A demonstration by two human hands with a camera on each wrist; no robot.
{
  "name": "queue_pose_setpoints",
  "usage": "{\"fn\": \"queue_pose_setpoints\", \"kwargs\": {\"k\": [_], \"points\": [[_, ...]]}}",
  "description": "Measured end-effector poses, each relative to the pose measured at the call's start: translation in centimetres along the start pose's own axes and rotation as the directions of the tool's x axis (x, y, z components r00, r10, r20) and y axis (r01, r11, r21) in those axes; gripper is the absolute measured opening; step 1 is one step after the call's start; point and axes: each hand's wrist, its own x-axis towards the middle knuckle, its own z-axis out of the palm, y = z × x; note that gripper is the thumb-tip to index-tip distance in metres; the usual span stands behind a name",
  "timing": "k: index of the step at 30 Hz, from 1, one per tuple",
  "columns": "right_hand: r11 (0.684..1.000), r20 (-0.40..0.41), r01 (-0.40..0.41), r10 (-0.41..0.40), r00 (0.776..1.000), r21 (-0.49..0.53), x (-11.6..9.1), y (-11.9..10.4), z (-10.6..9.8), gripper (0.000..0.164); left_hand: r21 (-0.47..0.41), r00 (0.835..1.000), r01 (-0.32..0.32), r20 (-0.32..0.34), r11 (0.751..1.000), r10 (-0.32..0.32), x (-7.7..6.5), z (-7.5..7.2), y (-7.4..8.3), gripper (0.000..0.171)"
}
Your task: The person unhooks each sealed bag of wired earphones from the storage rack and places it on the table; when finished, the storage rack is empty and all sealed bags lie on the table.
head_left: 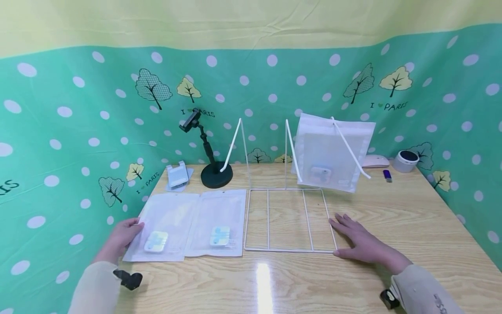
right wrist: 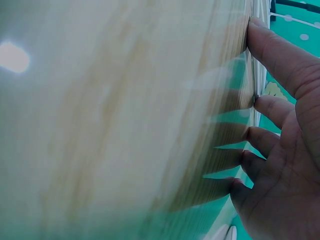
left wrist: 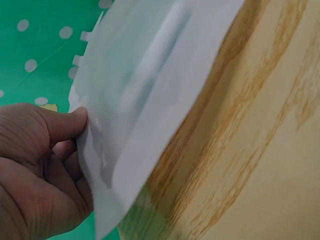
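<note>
At the left, my left hand [head_left: 122, 237] pinches the left edge of a flat white translucent pouch [head_left: 168, 216] between thumb and fingers. In the left wrist view, that edge of the pouch [left wrist: 150, 75] is lifted at the thumb. A small white square case [head_left: 156, 241] shows through it. Beside it, a second white pouch [head_left: 219, 209] lies on the table, with a similar case [head_left: 220, 236] inside. My right hand [head_left: 358, 240] rests spread on the table, its fingertips at the right side of a white wire rack [head_left: 290, 250]. Another pouch [head_left: 310, 148] hangs from the rack's right prong.
Two other prongs [head_left: 233, 144] of the rack stand up and slope toward me. A black stand [head_left: 216, 174] and a pale blue phone holder [head_left: 178, 175] sit at the back left. A white mouse [head_left: 375, 161], a purple USB stick [head_left: 387, 175] and a round white device [head_left: 405, 161] are back right.
</note>
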Motion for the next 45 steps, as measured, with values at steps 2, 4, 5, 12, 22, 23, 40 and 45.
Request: {"fn": "queue_pose_setpoints", "kwargs": {"k": [2,4,5,12,22,23,40,45], "points": [[1.0,0.002,-0.004,0.004,1.0,-0.005,0.0,0.0,0.0,0.089,-0.01,1.0,0.005,-0.027,1.0,-0.005,0.1,0.2,0.0,0.058],[1.0,0.003,-0.004,0.004,1.0,-0.007,0.0,-0.1,0.0,0.088,-0.022,0.999,0.005,-0.047,1.0,-0.006,0.1,0.4,0.0,0.056],[1.0,0.002,-0.004,0.004,1.0,-0.008,0.0,-0.1,0.0,0.088,-0.022,0.999,0.004,-0.054,1.0,-0.005,0.1,0.5,0.0,0.056],[1.0,-0.005,0.002,-0.002,1.0,-0.013,0.0,-0.5,-0.2,0.088,0.028,0.996,-0.003,-0.091,1.0,0.005,-0.3,0.5,0.1,0.056],[1.0,0.009,-0.022,0.022,1.0,-0.004,-0.1,-0.3,0.1,0.089,0.152,0.981,-0.01,-0.192,0.988,0.04,-1.3,0.8,0.9,0.041],[1.0,0.009,-0.021,0.021,1.0,-0.004,-0.1,-0.2,0.1,0.089,0.167,0.979,-0.012,-0.197,0.986,0.046,-1.4,0.8,1.0,0.04],[1.0,0.003,-0.011,0.011,1.0,-0.005,0.0,0.0,0.1,0.089,0.341,0.922,-0.23,-0.224,0.912,0.316,-3.6,5.8,6.7,0.04],[1.0,0.008,-0.024,0.024,1.0,-0.002,0.0,0.1,0.0,0.089,0.291,0.881,-0.409,-0.123,0.865,0.458,-4.7,9.4,9.7,0.038]]}}
